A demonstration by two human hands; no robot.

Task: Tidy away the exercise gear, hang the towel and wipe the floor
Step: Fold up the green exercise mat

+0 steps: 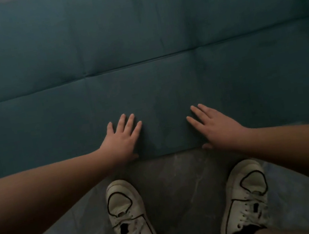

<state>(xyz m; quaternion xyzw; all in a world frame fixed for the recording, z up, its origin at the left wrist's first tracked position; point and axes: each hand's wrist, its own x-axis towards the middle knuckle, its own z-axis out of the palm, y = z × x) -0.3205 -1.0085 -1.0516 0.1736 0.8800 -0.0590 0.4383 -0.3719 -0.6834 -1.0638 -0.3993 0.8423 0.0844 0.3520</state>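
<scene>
Fingers point(130, 124) straight and spread, flat on teal exercise mat point(139, 58) near its 6 o'clock edge; thumbs tucked at that edge, grip underneath not discernible. Left hand point(121, 140) at 7 o'clock of mat, right hand point(215, 126) at 5 o'clock, apart. Mat unrolled, creased, covering marbled floor point(175, 195). White sneakers point(128, 217) at 6 o'clock, off the mat.

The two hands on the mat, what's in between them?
Only bare mat. In the head view, the left hand and right hand lie flat near its front edge, and nothing sits on the dark green stretch between them.
</scene>
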